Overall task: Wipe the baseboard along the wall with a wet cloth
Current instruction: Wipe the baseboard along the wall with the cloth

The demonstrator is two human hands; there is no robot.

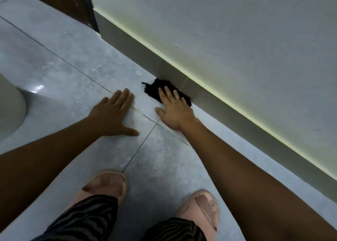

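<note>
A grey baseboard [215,102] runs diagonally along the foot of a pale wall, with a light strip on its top edge. A black cloth [155,88] lies where the floor meets the baseboard. My right hand [175,109] rests flat on the cloth with fingers spread, pressing it toward the baseboard. My left hand [113,115] lies flat on the grey floor tile to the left of the cloth, fingers apart, holding nothing.
A dark wooden door frame [80,9] ends the baseboard at the upper left. A rounded white object [9,106] stands at the left edge. Two pink slippers [107,184] and striped trouser legs are at the bottom. Tile joints cross the floor [54,73].
</note>
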